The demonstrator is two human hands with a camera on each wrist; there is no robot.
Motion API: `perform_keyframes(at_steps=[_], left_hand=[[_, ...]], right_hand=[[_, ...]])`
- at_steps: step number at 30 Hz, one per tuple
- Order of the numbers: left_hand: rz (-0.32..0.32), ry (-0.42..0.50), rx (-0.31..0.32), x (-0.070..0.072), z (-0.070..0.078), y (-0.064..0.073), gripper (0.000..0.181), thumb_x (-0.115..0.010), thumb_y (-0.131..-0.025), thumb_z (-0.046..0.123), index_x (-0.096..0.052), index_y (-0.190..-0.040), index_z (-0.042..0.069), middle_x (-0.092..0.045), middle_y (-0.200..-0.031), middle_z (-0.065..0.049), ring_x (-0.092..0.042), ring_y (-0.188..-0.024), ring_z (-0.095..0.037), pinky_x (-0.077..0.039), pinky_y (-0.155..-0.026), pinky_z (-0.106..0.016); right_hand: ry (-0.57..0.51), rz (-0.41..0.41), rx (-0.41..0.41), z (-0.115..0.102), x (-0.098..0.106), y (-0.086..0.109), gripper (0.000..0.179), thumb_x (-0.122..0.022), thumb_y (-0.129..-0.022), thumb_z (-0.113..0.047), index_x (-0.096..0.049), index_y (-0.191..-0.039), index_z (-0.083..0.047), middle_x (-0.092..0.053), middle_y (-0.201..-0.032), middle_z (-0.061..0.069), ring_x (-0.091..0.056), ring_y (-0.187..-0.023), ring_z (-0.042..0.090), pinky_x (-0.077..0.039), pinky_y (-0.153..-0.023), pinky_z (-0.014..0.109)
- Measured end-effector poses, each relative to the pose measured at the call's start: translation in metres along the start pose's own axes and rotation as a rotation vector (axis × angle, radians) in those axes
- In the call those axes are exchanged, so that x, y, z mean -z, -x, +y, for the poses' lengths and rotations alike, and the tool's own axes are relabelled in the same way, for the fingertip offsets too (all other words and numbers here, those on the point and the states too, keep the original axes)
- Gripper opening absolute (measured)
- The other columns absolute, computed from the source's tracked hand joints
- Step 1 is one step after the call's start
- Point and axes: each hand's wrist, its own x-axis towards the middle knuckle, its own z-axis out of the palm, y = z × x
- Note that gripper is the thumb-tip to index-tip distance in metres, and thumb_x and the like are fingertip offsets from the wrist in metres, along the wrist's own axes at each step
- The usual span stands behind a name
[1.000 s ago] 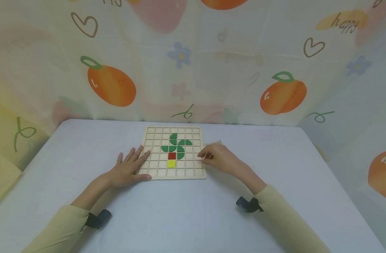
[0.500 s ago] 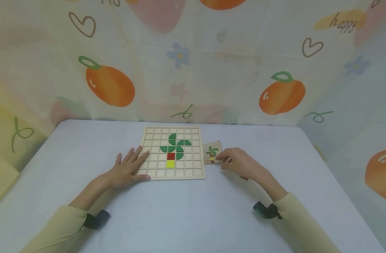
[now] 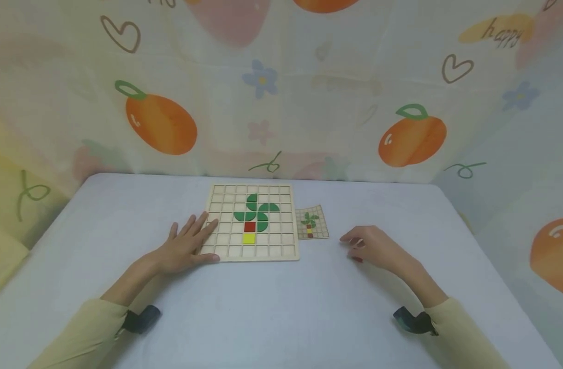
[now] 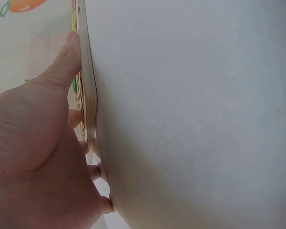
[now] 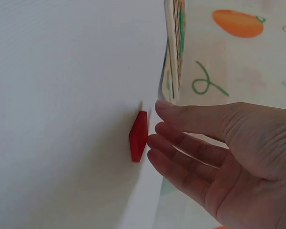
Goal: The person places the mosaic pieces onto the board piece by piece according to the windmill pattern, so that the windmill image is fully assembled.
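My left hand (image 3: 180, 251) lies with fingers spread over the left edge of a wooden grid board (image 3: 281, 251). In the left wrist view its thumb rests along the board's near edge (image 4: 88, 81). Several green quarter-circle pieces (image 3: 264, 226) form a pinwheel on the grid, above a red square (image 3: 249, 227) and a yellow square (image 3: 248, 238). To the right of the board, my right hand (image 3: 373, 247) hovers with loosely bent fingers and holds nothing. Its fingertips are close over a red piece (image 5: 138, 137) on the table, mostly hidden by the hand in the head view.
Beside the board's right edge lies a small pattern card (image 3: 321, 228) printed with a green pinwheel on a red and yellow stem. A white cloth covers the table (image 3: 244, 318). Behind it hangs a fruit-printed curtain (image 3: 318, 97).
My right hand has moved right, from the board's right edge past the pattern card to the loose red piece, uncovering the card. The left hand has stayed on the board.
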Motion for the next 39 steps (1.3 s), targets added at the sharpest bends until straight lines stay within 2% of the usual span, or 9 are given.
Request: perform_keyframes(at_steps=[6,12,17,27,32,39], left_hand=[[0.004,0.008,-0.005,0.002,0.001,0.001,0.094,-0.064,-0.089,0.054,-0.02,-0.156,0.006,-0.002,-0.162,-0.024,0.005,-0.145,-0.05,0.011,-0.107,-0.071],[0.015,-0.004,-0.014,0.001,0.0,0.0,0.093,-0.064,-0.089,0.053,-0.021,-0.156,0.005,-0.003,-0.161,-0.025,0.004,-0.145,-0.05,0.01,-0.106,-0.072],[0.013,0.006,-0.012,0.0,-0.001,0.001,0.093,-0.064,-0.089,0.054,-0.021,-0.156,0.005,-0.002,-0.162,-0.025,0.004,-0.145,-0.05,0.01,-0.106,-0.072],[0.011,0.009,-0.011,-0.002,-0.001,0.001,0.093,-0.064,-0.089,0.054,-0.021,-0.156,0.005,-0.003,-0.162,-0.025,0.004,-0.145,-0.05,0.01,-0.106,-0.072],[0.011,0.004,-0.01,-0.003,-0.001,0.001,0.093,-0.064,-0.089,0.055,-0.021,-0.156,0.005,-0.003,-0.162,-0.024,0.004,-0.145,-0.05,0.01,-0.106,-0.071],[0.015,-0.012,-0.01,-0.003,-0.002,-0.001,0.094,-0.063,-0.088,0.056,-0.021,-0.156,0.007,-0.002,-0.162,-0.023,0.004,-0.146,-0.049,0.009,-0.107,-0.071]], right_hand=[[-0.002,0.001,-0.003,0.007,0.003,0.007,0.029,-0.076,-0.084,-0.005,-0.071,-0.113,-0.002,-0.07,-0.1,0.005,-0.065,-0.093,0.022,-0.056,-0.082,0.038],[0.01,0.001,0.004,0.012,0.003,0.012,0.032,-0.075,-0.083,-0.002,-0.071,-0.116,-0.002,-0.071,-0.108,0.009,-0.065,-0.098,0.025,-0.056,-0.084,0.039],[0.003,0.008,-0.004,0.012,0.0,0.016,0.033,-0.075,-0.083,-0.001,-0.071,-0.116,-0.003,-0.07,-0.107,0.008,-0.065,-0.096,0.023,-0.057,-0.081,0.036],[0.055,0.018,0.039,0.008,-0.002,0.018,0.027,-0.076,-0.081,0.004,-0.074,-0.107,-0.002,-0.069,-0.097,0.004,-0.062,-0.088,0.019,-0.057,-0.077,0.034],[0.052,0.018,0.03,0.007,-0.004,0.018,0.019,-0.076,-0.08,0.004,-0.076,-0.097,-0.004,-0.069,-0.09,0.001,-0.063,-0.084,0.017,-0.056,-0.076,0.034],[0.055,0.027,-0.014,0.006,-0.004,0.018,0.027,-0.075,-0.081,0.004,-0.074,-0.107,-0.003,-0.067,-0.095,0.003,-0.061,-0.087,0.019,-0.057,-0.075,0.033]])
